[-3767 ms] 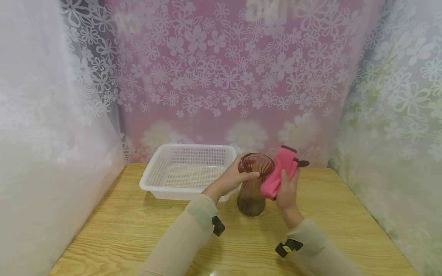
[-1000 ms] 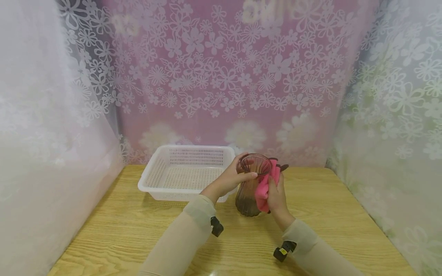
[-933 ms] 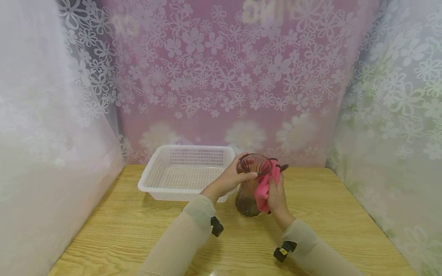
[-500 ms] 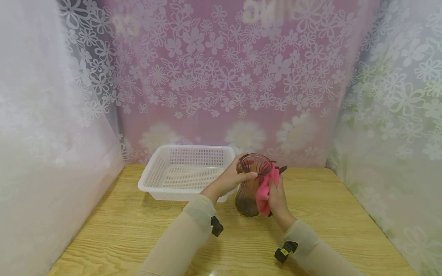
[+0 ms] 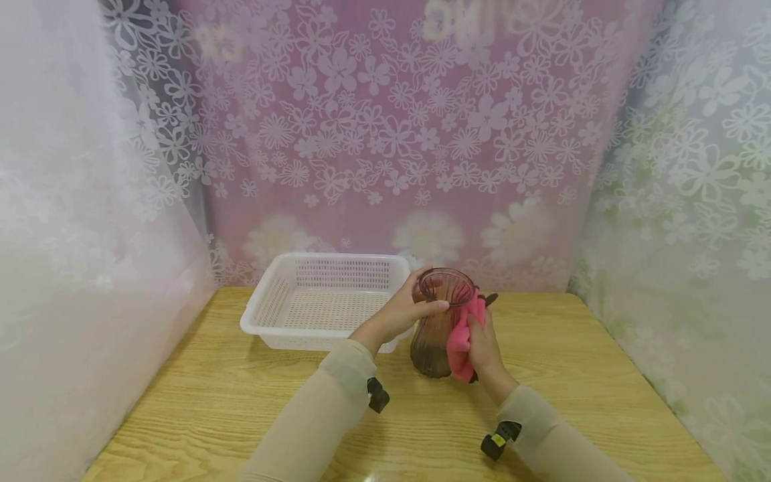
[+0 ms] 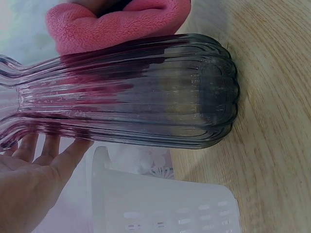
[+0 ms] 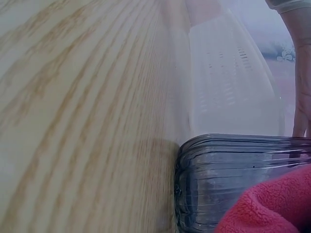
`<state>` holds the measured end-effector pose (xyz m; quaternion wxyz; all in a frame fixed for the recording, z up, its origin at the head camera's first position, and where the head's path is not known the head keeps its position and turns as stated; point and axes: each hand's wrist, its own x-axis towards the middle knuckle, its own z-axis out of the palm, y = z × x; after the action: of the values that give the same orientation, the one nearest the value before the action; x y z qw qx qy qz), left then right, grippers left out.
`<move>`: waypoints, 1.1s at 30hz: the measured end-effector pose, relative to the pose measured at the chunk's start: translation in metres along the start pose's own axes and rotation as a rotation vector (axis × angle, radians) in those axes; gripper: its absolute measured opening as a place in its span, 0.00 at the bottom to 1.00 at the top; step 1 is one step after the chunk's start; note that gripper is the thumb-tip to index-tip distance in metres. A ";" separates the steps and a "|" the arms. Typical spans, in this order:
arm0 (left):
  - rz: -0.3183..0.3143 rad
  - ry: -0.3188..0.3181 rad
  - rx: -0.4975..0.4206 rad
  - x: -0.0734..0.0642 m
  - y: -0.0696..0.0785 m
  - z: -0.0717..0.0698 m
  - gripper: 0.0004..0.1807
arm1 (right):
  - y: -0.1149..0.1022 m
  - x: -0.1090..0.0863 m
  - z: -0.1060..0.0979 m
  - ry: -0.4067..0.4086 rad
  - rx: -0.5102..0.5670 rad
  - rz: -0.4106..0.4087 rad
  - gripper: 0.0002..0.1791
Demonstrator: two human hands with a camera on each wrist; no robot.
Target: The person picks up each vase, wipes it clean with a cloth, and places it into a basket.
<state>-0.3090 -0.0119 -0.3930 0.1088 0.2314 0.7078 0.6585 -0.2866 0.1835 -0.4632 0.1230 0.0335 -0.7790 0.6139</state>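
Flanking a vase (image 5: 431,341), the left hand (image 5: 399,314) grips it, the right hand (image 5: 484,346) a pink cloth (image 5: 460,349).

In the head view, the pink cloth (image 5: 460,345) hides one side of the glass vase (image 5: 430,348), and the left hand (image 5: 399,313) covers a part of the white basket (image 5: 301,331). The left wrist view cuts the vase at its left edge and the cloth at its top. The curtain (image 5: 385,134) lettering (image 5: 440,20) is too blurred for reading.
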 end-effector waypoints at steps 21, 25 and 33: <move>0.008 0.003 -0.009 0.000 0.000 0.001 0.48 | 0.013 0.006 -0.004 -0.052 -0.034 0.059 0.25; 0.012 0.006 -0.004 -0.001 0.001 0.002 0.48 | 0.016 0.008 -0.005 -0.077 -0.020 0.088 0.26; 0.015 0.008 -0.001 -0.001 0.000 0.002 0.48 | 0.017 0.010 -0.007 -0.116 -0.022 0.094 0.22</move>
<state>-0.3073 -0.0108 -0.3929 0.1011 0.2339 0.7063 0.6604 -0.2991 0.1952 -0.4756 0.0490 0.0308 -0.7923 0.6073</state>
